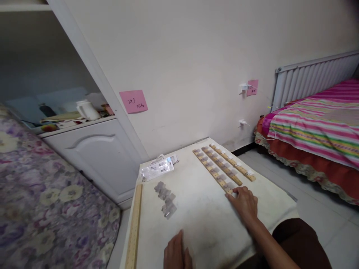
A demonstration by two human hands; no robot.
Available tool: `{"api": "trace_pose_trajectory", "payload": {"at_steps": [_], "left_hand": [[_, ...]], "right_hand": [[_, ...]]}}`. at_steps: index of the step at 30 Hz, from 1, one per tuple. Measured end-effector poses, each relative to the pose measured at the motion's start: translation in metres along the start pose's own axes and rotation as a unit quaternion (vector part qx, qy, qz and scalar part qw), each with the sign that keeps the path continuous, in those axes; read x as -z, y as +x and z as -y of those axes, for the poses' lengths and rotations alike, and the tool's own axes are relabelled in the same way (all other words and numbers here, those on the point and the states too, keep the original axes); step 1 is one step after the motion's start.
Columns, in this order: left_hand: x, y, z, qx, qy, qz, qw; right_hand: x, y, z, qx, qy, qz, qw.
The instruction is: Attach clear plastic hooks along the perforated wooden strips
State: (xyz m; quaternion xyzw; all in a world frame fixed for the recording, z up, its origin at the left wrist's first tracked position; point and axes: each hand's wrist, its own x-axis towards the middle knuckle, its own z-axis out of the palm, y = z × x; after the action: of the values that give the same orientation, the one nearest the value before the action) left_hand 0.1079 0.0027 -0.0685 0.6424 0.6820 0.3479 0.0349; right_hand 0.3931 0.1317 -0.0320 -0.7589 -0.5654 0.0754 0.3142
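A small table [202, 220] covered in white cloth stands in front of me. My right hand [244, 202] lies palm down on it, fingers together, fingertips touching the near end of three wooden strips [221, 167] that carry several small clear clips. My left hand [176, 254] rests on the cloth at the near edge, fingers flat, holding nothing. A row of loose clear clips [166, 203] lies left of centre. Clear plastic bags [158, 167] sit at the far left corner. A longer wooden strip [134, 228] runs along the table's left edge.
A bed with a flowered cover [47, 201] is on the left, a striped bed [316, 127] on the right. A white cabinet [95, 157] holds a jug [86, 109] on its shelf. Pink notes [133, 101] stick to the wall. Tiled floor [322, 220] lies at right.
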Motion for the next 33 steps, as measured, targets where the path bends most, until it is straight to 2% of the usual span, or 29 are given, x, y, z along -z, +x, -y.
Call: {"api": "trace_pose_trajectory", "payload": {"at_steps": [10, 16, 21, 26, 33], "left_hand": [[-0.007, -0.005, 0.005, -0.04, 0.003, -0.04, 0.998], [-0.012, -0.005, 0.013, -0.077, 0.006, -0.069, 0.995], [-0.015, -0.006, 0.018, -0.086, 0.028, -0.065, 0.994], [-0.013, -0.006, 0.014, -0.087, 0.019, -0.063, 0.994], [-0.01, -0.004, 0.011, -0.087, 0.014, -0.06, 0.994]], "right_hand": [[0.0, 0.001, 0.003, 0.008, -0.005, 0.017, 1.0], [-0.002, 0.002, 0.005, -0.072, 0.119, 0.057, 0.989], [-0.014, 0.011, 0.001, -0.152, 0.337, 0.045, 0.928], [-0.023, 0.016, -0.003, -0.196, 0.451, 0.081, 0.867], [-0.017, 0.014, 0.001, -0.243, 0.586, 0.13, 0.762]]}}
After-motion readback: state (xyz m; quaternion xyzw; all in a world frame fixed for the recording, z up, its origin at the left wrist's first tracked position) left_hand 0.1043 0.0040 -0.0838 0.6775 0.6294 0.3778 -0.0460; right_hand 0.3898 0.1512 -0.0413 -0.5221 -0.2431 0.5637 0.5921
